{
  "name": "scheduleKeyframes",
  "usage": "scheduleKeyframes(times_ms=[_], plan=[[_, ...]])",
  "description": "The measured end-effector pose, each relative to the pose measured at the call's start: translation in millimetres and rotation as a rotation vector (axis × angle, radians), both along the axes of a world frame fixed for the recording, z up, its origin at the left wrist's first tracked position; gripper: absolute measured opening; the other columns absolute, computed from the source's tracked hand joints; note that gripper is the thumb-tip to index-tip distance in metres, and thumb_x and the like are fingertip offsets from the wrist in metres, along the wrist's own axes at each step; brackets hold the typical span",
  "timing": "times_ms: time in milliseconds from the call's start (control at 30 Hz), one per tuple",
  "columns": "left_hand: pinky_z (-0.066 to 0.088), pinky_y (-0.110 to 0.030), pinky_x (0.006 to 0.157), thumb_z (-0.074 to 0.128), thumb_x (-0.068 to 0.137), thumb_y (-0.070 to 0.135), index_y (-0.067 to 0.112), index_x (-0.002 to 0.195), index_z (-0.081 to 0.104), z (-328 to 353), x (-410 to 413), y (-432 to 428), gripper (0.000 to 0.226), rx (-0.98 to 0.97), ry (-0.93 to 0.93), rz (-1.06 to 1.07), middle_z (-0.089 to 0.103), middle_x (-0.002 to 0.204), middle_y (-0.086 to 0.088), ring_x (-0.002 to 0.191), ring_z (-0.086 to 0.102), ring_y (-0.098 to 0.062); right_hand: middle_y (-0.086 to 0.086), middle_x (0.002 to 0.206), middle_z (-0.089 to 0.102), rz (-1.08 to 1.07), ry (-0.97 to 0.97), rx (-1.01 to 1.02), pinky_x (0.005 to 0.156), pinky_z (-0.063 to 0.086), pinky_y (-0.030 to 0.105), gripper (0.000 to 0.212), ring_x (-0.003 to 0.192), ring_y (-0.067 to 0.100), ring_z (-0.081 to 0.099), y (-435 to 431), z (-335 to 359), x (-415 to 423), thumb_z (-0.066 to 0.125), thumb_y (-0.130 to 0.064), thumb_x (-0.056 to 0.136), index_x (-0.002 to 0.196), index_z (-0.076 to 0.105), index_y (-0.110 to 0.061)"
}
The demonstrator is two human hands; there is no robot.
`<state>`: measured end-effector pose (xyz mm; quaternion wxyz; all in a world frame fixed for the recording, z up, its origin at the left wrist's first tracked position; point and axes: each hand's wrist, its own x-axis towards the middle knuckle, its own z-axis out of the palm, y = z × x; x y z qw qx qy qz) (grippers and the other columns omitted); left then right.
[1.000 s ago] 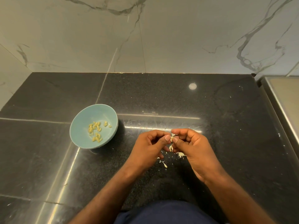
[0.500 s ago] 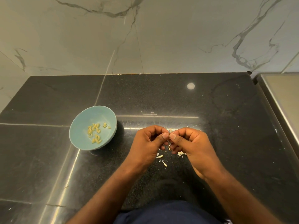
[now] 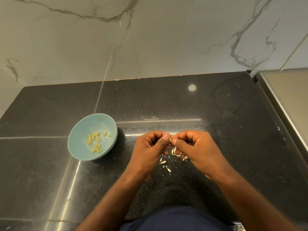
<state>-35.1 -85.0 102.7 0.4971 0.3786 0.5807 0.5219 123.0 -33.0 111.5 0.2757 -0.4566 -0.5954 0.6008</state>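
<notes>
My left hand and my right hand meet over the black counter, fingers curled. Between both thumbs and fingertips they pinch one small pale garlic clove, mostly hidden by the fingers. Under the hands lie loose white peel scraps and a few pale bits. To the left stands a light blue bowl holding several peeled yellowish cloves.
The black stone counter ends at a marble wall behind. A steel surface borders the counter on the right. A person's dark blue clothing shows at the bottom edge.
Both hands have stayed together over the peel pile, with small finger shifts on the clove. A few more scraps lie below them. The bowl has not moved.
</notes>
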Motion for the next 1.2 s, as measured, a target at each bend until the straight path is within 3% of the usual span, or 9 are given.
scheduleKeyframes(times_ms=[167, 500, 767, 967, 1100, 1200], plan=[[0.055, -0.022, 0.069, 0.062, 0.094, 0.008, 0.004, 0.105, 0.072, 0.2, 1.1, 1.0, 0.016, 0.003, 0.086, -0.040, 0.074, 0.085, -0.010, 0.074, 0.067, -0.015, -0.001, 0.073, 0.073, -0.026, -0.082, 0.096, 0.058, 0.050, 0.018, 0.006, 0.061, 0.005, 0.065, -0.1, 1.6, -0.1, 0.073, -0.018, 0.090, 0.085, 0.076, -0.019], [0.053, -0.020, 0.071, 0.066, 0.090, 0.002, 0.007, 0.109, 0.075, 3.1, -2.4, 2.9, 0.022, 0.084, 0.252, -0.138, 0.073, 0.086, -0.002, 0.075, 0.065, -0.008, 0.001, 0.066, 0.072, -0.074, -0.066, 0.064, 0.054, 0.051, 0.019, 0.013, 0.056, 0.009, 0.065, -1.3, 3.9, 1.1, 0.074, -0.012, 0.088, 0.077, 0.075, -0.019], [0.054, -0.023, 0.073, 0.065, 0.091, 0.003, 0.009, 0.111, 0.075, 4.8, -3.1, 1.8, 0.023, 0.101, 0.286, -0.128, 0.071, 0.085, -0.003, 0.075, 0.065, -0.009, 0.004, 0.065, 0.072, -0.087, -0.042, 0.060, 0.055, 0.056, 0.027, 0.010, 0.057, 0.014, 0.065, -2.1, 3.6, -2.2, 0.073, -0.013, 0.088, 0.078, 0.075, -0.014], [0.054, -0.023, 0.076, 0.068, 0.091, 0.009, 0.013, 0.117, 0.072, 6.1, -3.2, -0.6, 0.026, 0.076, 0.239, -0.130, 0.071, 0.097, -0.003, 0.085, 0.068, -0.015, 0.002, 0.068, 0.072, -0.121, -0.046, 0.080, 0.061, 0.059, 0.030, 0.007, 0.062, 0.017, 0.068, -2.2, 3.9, -5.2, 0.072, -0.017, 0.088, 0.081, 0.074, -0.017], [0.056, -0.025, 0.076, 0.068, 0.089, 0.004, 0.013, 0.117, 0.069, 5.1, -3.1, -1.2, 0.030, 0.097, 0.228, -0.106, 0.073, 0.092, -0.004, 0.082, 0.070, -0.015, 0.003, 0.070, 0.072, -0.102, -0.078, 0.088, 0.064, 0.059, 0.035, 0.008, 0.066, 0.021, 0.069, -1.7, 2.6, -4.1, 0.072, -0.017, 0.088, 0.080, 0.073, -0.019], [0.055, -0.022, 0.076, 0.069, 0.089, 0.005, 0.011, 0.113, 0.072, 4.8, -0.8, -1.3, 0.025, 0.133, 0.303, -0.111, 0.074, 0.094, -0.001, 0.086, 0.070, -0.012, 0.002, 0.066, 0.070, -0.115, -0.083, 0.097, 0.060, 0.057, 0.032, 0.012, 0.061, 0.017, 0.066, -1.4, 3.3, -4.8, 0.074, -0.015, 0.086, 0.075, 0.072, -0.020]])
